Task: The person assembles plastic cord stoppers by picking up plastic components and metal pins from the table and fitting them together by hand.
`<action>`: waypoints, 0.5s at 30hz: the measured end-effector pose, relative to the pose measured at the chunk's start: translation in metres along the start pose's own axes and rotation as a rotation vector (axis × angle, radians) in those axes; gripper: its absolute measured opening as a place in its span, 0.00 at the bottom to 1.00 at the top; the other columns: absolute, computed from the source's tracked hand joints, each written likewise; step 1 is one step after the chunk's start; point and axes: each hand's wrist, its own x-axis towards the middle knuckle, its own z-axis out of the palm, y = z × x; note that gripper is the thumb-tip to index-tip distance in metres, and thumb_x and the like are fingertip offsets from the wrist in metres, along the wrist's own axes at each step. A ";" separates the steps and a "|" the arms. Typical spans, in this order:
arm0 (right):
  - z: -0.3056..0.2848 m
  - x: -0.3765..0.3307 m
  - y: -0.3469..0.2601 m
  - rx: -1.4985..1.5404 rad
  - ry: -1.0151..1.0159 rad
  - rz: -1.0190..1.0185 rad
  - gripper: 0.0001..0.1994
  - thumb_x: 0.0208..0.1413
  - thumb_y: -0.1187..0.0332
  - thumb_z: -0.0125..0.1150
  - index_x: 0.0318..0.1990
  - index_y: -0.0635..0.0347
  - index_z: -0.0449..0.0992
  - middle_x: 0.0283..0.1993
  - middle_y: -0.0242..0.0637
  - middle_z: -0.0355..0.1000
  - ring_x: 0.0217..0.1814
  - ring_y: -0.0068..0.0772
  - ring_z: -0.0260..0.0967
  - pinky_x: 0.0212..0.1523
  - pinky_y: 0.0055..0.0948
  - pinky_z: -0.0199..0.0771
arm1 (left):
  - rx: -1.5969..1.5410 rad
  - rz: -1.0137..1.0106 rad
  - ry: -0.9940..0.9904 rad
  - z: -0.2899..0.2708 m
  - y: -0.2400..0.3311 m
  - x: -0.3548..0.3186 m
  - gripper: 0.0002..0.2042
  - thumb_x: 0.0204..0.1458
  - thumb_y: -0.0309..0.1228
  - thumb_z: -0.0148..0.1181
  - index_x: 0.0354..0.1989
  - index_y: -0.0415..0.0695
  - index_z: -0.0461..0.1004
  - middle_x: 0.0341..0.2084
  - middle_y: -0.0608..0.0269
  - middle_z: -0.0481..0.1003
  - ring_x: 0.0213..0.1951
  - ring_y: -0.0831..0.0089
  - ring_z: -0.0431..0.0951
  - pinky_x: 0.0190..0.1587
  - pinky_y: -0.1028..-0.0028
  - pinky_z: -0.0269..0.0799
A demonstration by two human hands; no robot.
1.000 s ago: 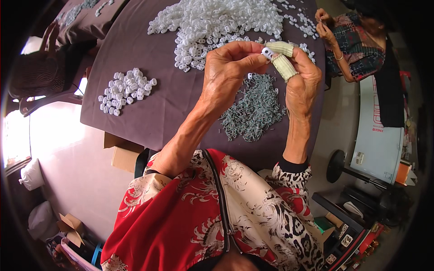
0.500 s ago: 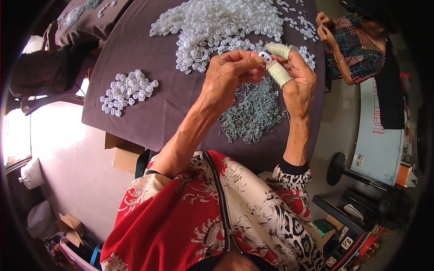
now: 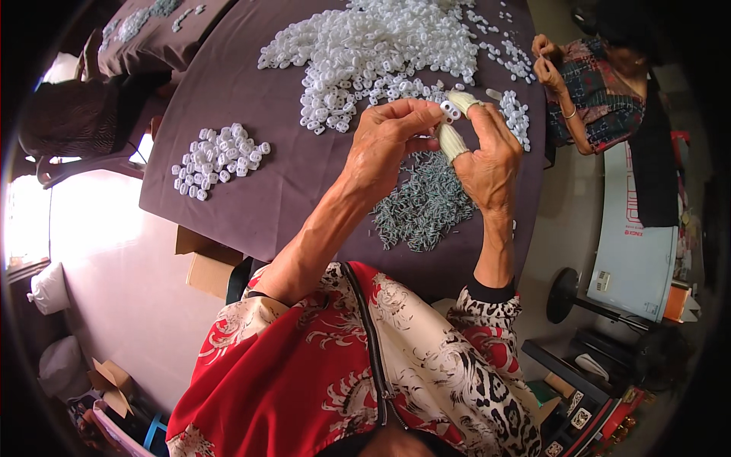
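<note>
A small white plastic piece with two dark round holes (image 3: 451,112) is pinched between my two hands above the table. My left hand (image 3: 384,141) grips its left side with thumb and forefinger. On my right hand (image 3: 491,156), cream ribbed finger covers sheathe the thumb (image 3: 453,142) and forefinger (image 3: 463,100), which close on the piece from below and above. Just beneath my hands lies a heap of small grey-green metal screws or pins (image 3: 422,206). Beyond my hands spreads a large pile of similar white pieces (image 3: 373,53).
A smaller group of white pieces (image 3: 217,161) lies on the dark tablecloth (image 3: 266,198) to the left. Across the right edge sits another person (image 3: 594,91), hands raised together. A cardboard box (image 3: 209,273) stands below the table's left edge.
My right hand has turned and its covered thumb has swung left, under the white piece. The piece's two-holed face shows more fully now. My left hand still pinches it.
</note>
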 end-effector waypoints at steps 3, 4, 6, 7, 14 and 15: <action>-0.003 0.000 0.001 0.033 -0.013 0.026 0.15 0.36 0.77 0.60 0.36 0.64 0.70 0.33 0.40 0.69 0.34 0.42 0.69 0.33 0.30 0.69 | -0.015 -0.007 -0.006 0.000 0.001 -0.001 0.08 0.48 0.31 0.57 0.30 0.38 0.73 0.26 0.66 0.73 0.28 0.80 0.71 0.35 0.78 0.69; -0.004 0.001 0.001 0.033 -0.009 0.024 0.15 0.36 0.77 0.60 0.36 0.64 0.70 0.33 0.40 0.69 0.34 0.42 0.69 0.33 0.30 0.69 | -0.013 -0.013 -0.025 -0.001 0.001 -0.002 0.08 0.49 0.31 0.55 0.32 0.38 0.72 0.27 0.65 0.73 0.30 0.78 0.72 0.37 0.77 0.69; -0.006 0.001 0.002 0.043 -0.043 0.032 0.15 0.35 0.77 0.60 0.37 0.63 0.70 0.34 0.40 0.69 0.35 0.42 0.69 0.34 0.30 0.69 | -0.009 -0.018 -0.046 -0.003 0.000 -0.001 0.08 0.51 0.30 0.53 0.33 0.38 0.72 0.28 0.64 0.73 0.31 0.77 0.73 0.38 0.76 0.70; -0.007 0.002 0.002 0.042 -0.040 0.032 0.15 0.35 0.77 0.60 0.37 0.63 0.70 0.34 0.40 0.69 0.35 0.42 0.69 0.34 0.30 0.69 | -0.022 -0.022 -0.056 -0.003 -0.001 0.000 0.08 0.51 0.31 0.53 0.33 0.38 0.72 0.28 0.64 0.73 0.31 0.77 0.73 0.38 0.76 0.70; -0.012 0.007 0.002 0.027 -0.053 -0.057 0.16 0.34 0.78 0.60 0.36 0.65 0.69 0.35 0.42 0.69 0.39 0.46 0.67 0.39 0.34 0.68 | 0.102 0.072 -0.022 0.007 0.003 0.000 0.08 0.49 0.31 0.55 0.31 0.38 0.73 0.27 0.64 0.73 0.30 0.77 0.72 0.37 0.77 0.68; -0.012 0.008 0.003 0.040 -0.040 -0.078 0.16 0.34 0.78 0.61 0.36 0.66 0.69 0.35 0.43 0.69 0.40 0.47 0.66 0.40 0.35 0.68 | 0.108 0.070 -0.029 0.009 0.003 0.001 0.08 0.49 0.31 0.55 0.31 0.38 0.73 0.27 0.64 0.73 0.30 0.77 0.72 0.37 0.77 0.68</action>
